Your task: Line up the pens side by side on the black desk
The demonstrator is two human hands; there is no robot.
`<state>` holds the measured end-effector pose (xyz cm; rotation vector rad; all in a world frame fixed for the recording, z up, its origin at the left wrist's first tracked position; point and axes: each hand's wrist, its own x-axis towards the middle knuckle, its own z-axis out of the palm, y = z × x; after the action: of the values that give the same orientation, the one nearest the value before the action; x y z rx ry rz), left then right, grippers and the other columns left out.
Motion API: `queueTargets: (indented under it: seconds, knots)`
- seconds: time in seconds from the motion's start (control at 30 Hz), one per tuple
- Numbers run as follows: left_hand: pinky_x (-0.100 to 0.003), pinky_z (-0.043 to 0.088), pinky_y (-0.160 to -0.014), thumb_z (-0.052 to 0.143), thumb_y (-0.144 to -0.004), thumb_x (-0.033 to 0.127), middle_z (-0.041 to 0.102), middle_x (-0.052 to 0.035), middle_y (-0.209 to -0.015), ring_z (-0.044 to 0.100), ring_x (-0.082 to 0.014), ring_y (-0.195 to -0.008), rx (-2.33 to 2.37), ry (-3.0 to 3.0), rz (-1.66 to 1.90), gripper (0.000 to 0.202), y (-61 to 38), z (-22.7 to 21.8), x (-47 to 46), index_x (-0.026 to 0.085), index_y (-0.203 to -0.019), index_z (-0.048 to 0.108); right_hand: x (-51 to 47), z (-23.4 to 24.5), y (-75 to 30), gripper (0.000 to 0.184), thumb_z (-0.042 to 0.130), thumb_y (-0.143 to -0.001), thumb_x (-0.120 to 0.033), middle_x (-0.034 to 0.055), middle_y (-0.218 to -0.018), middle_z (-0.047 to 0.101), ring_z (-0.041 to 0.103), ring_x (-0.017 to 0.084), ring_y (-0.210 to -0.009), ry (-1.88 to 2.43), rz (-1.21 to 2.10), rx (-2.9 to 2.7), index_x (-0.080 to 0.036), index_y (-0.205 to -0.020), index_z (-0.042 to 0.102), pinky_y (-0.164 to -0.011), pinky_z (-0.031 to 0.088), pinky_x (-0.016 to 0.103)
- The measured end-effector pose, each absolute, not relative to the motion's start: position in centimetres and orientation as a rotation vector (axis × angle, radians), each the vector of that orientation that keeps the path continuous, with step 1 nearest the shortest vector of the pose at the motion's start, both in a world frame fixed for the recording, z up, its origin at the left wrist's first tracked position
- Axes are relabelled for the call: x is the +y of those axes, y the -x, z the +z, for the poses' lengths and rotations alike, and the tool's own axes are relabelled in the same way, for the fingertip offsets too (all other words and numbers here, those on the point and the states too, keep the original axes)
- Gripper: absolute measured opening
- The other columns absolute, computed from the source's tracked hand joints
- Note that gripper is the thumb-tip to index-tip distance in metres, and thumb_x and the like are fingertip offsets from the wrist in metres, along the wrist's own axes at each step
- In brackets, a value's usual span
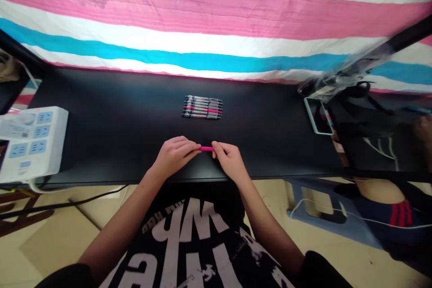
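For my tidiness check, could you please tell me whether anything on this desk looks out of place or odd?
Very little stands out. The pens lie in a neat row on the black desk. The only thing apart from them is a pink pen-like piece, held between the left hand and right hand, nearer the desk's front edge.

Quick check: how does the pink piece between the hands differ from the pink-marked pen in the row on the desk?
The pink piece is held between the left hand and right hand, while the pink-marked pen lies in the row on the black desk. The piece looks solid pink; the pen shows pink only along part of a darker body. Only a short stretch of the piece shows. Both lie roughly left to right.
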<state>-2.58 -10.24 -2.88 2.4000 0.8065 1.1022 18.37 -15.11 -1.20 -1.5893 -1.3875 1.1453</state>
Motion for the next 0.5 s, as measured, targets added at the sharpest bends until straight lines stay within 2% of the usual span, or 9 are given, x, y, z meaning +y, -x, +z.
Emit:
queueTargets:
  seconds: [0.13, 0.2, 0.3, 0.37, 0.4, 0.5]
  knots:
    - [-0.035, 0.059, -0.077, 0.074, -0.092, 0.025, 0.081, -0.0028, -0.092, 0.074, -0.0196, -0.074, 0.774, -2.345, 1.063, 0.009, 3.0, -2.2, -9.9, 0.027, -0.097, 0.08, -15.3, -1.3, -17.8, 0.062, 0.056, -0.091, -0.069, -0.0073, -0.042, 0.029, 0.023, 0.007, -0.04, 1.53, 1.562, -0.974, -0.021, -0.053, 0.048, -0.045, 0.015, 0.026]
    - [-0.035, 0.059, -0.077, 0.08, -0.087, 0.029, 0.081, -0.0034, -0.089, 0.074, -0.0208, -0.074, 0.817, -2.199, 1.07, 0.006, 3.1, -1.9, -10.0, 0.027, -0.093, 0.081, -15.4, -1.3, -17.9, 0.062, 0.061, -0.087, -0.071, -0.0088, -0.041, 0.026, 0.019, 0.006, -0.039, 1.46, 1.617, -0.827, -0.021, -0.053, 0.047, -0.044, 0.011, 0.026]
    - [-0.032, 0.058, -0.068, 0.081, -0.085, 0.039, 0.08, -0.0074, -0.089, 0.072, -0.0196, -0.07, 0.991, -1.666, 1.204, 0.02, 2.6, -1.4, -10.5, 0.022, -0.096, 0.079, -15.9, -1.5, -17.9, 0.062, 0.067, -0.084, -0.07, -0.0086, -0.043, 0.028, 0.02, 0.005, -0.04, 1.372, 1.531, -0.739, -0.02, -0.053, 0.046, -0.044, 0.01, 0.025]
    - [-0.03, 0.054, -0.059, 0.064, -0.097, 0.05, 0.08, -0.0109, -0.095, 0.07, -0.0183, -0.065, 0.963, -1.117, 1.306, 0.033, 1.7, -1.0, -11.1, 0.019, -0.104, 0.075, -16.3, -1.6, -17.2, 0.062, 0.065, -0.085, -0.071, -0.0083, -0.043, 0.029, 0.021, 0.005, -0.04, 1.341, 1.53, -0.716, -0.02, -0.054, 0.047, -0.044, 0.012, 0.024]
    - [-0.03, 0.053, -0.057, 0.06, -0.098, 0.055, 0.079, -0.0113, -0.092, 0.068, -0.0185, -0.063, 0.899, -0.911, 1.309, 0.039, 1.2, -0.7, -11.5, 0.018, -0.102, 0.073, -16.6, -1.6, -16.6, 0.063, 0.063, -0.086, -0.072, -0.0079, -0.044, 0.031, 0.022, 0.005, -0.04, 1.346, 1.537, -0.711, -0.02, -0.055, 0.048, -0.043, 0.013, 0.024]
    - [-0.031, 0.055, -0.068, 0.061, -0.096, 0.057, 0.072, -0.0081, -0.078, 0.068, -0.0189, -0.072, 0.753, -0.559, 1.264, 0.042, -0.5, 0.4, -12.5, 0.018, -0.079, 0.065, -18.1, -1.6, -14.3, 0.062, 0.054, -0.091, -0.074, -0.0069, -0.044, 0.034, 0.026, 0.007, -0.04, 1.404, 1.551, -0.8, -0.019, -0.061, 0.054, -0.042, 0.016, 0.024]
